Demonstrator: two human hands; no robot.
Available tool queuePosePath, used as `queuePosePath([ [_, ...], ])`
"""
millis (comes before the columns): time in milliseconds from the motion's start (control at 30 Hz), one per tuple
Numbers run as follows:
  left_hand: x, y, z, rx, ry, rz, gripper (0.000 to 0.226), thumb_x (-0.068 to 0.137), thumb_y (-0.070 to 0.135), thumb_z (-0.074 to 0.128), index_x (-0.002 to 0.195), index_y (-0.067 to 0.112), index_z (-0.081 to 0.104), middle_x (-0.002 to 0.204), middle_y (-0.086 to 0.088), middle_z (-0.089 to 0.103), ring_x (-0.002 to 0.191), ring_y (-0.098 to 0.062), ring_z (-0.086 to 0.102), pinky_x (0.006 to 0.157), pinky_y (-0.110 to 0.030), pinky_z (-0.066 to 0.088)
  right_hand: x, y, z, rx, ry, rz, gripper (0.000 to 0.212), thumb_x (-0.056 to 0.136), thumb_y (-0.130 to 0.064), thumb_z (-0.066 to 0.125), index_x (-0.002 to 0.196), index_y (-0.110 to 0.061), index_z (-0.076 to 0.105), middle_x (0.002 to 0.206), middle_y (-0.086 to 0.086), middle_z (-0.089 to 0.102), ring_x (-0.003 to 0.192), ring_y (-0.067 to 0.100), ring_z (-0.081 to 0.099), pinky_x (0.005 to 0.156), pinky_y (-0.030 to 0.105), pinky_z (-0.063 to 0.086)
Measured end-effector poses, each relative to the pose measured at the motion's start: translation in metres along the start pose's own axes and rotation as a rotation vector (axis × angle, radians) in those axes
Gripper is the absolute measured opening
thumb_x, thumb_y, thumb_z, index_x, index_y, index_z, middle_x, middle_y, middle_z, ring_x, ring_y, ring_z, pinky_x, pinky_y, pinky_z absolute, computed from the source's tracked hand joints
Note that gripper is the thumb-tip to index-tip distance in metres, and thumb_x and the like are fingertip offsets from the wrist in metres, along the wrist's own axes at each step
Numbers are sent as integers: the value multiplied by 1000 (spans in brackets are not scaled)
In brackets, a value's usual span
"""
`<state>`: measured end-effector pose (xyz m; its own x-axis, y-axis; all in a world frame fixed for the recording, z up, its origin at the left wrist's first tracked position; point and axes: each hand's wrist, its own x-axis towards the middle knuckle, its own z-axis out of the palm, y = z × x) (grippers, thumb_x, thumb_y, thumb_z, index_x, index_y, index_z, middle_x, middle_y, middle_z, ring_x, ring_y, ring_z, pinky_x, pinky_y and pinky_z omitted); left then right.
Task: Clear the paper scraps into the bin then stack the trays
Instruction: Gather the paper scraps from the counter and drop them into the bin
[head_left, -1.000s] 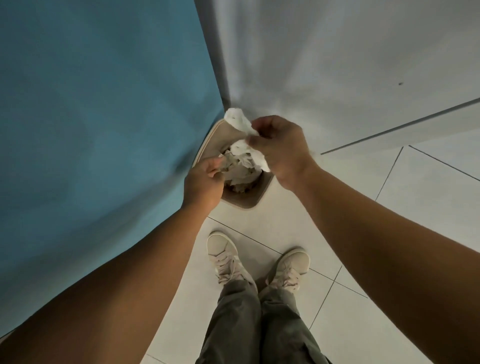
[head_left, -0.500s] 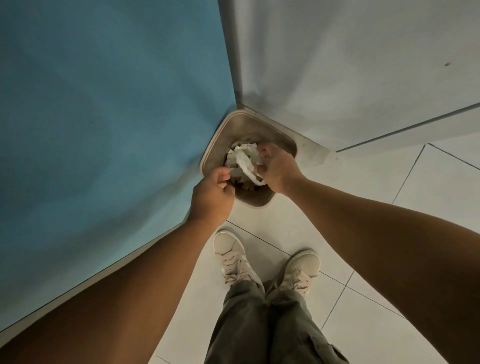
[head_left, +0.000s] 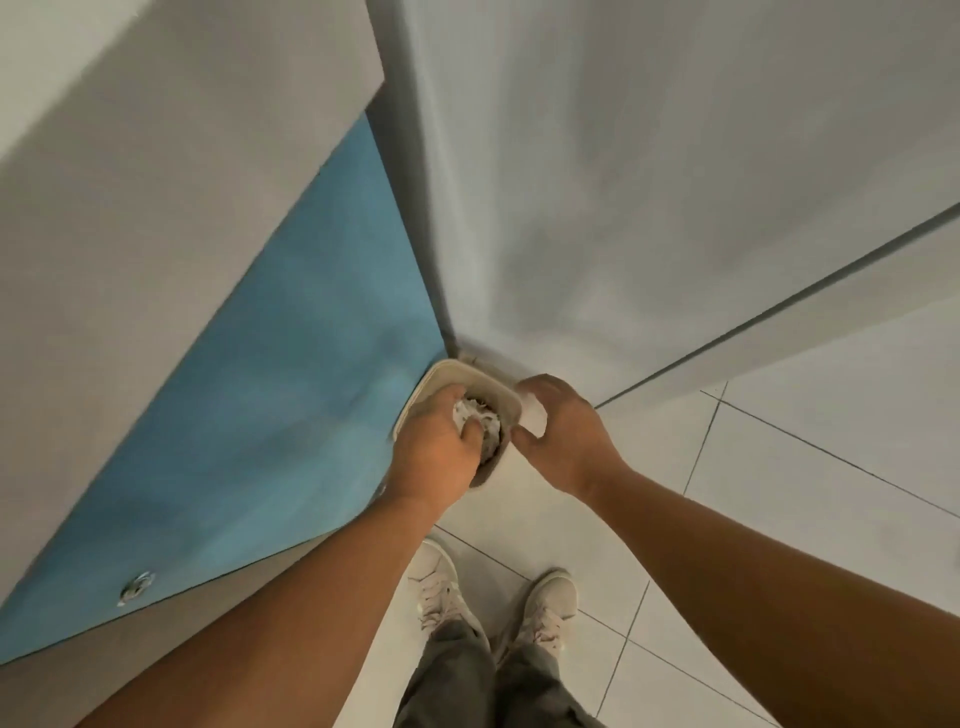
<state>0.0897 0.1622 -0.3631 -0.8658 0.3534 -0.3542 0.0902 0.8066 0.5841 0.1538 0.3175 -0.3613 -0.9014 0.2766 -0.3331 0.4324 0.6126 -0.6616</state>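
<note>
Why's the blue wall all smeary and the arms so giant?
Head view: the blue wall panel is motion-blurred; the wide-angle lens stretches the forearms near the edges; light is dim, without glare; the left hand gripping crumpled white paper scraps in the beige bin looks sharper.

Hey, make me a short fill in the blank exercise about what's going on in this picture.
1. The left hand reaches into the ___.
2. The paper scrap held in the right hand is ___.
3. The bin stands in a corner beside a ___ panel.

Missing words: bin; white; blue.
</note>
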Motion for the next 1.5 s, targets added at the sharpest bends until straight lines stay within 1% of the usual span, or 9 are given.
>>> queuePosePath([
  [100,-30,42,-45,51,54,91,31,90,28,57,121,29,60,114,5,66,108,-17,58,93,-28,48,-30,-40,-54,-20,45,-66,44,79,-19,70,121,-16,61,122,3,59,116,22,54,94,32,47],
  [200,-64,85,-92,11,118,139,39,92,27,59,130,20,57,122,-3,63,118,-22,55,99,-37,49,-58,-81,-100,-41,82,-127,50,80,-24,73,128,-17,58,135,2,53,125,18,49,100,23,38],
  [400,-123,159,-193,-75,292,246,43,96,35,56,138,26,50,136,4,54,130,-12,45,102,-21,31,-100,-179,-173,30,206,-302,48,85,-29,70,131,-23,55,140,-3,50,131,12,45,109,26,36],
  [600,-196,177,-280,-182,504,300,42,96,30,58,136,23,52,135,10,55,126,-5,46,103,-18,33,-144,-271,-212,133,258,-528,46,87,-19,70,130,-19,55,132,-8,53,118,-4,42,98,-3,22],
  [800,-243,137,-347,-155,647,243,41,98,31,56,138,25,51,138,12,54,128,-3,44,102,-14,30,-166,-350,-193,133,147,-717,43,86,-17,71,126,-20,58,133,-7,55,121,-3,44,100,-1,24],
  [1000,-274,64,-393,-121,727,105,37,98,30,56,135,27,53,138,10,55,129,-8,47,108,-25,38,-166,-416,-132,63,-7,-788,40,90,-26,67,128,-23,57,134,-10,53,124,4,47,104,11,31],
  [1200,-287,-34,-441,-59,742,-77,36,96,26,58,132,26,56,136,9,57,128,-11,48,102,-20,35,-145,-483,-49,-52,-123,-791,36,93,-26,62,128,-22,58,132,-7,57,121,8,51,90,-6,21],
  [1367,-277,-107,-462,-11,691,-162,35,93,19,62,127,20,61,130,4,61,125,-17,50,97,-20,35,-120,-513,9,-145,-170,-770,36,94,-24,60,130,-19,59,132,-2,60,122,16,53,102,21,37],
  [1500,-255,-148,-469,45,584,-155,35,93,25,63,126,15,63,127,-2,62,121,-23,53,99,-25,40,-101,-525,43,-268,-176,-721,43,87,-32,66,128,-20,60,128,-2,60,119,19,52,99,27,41],
])
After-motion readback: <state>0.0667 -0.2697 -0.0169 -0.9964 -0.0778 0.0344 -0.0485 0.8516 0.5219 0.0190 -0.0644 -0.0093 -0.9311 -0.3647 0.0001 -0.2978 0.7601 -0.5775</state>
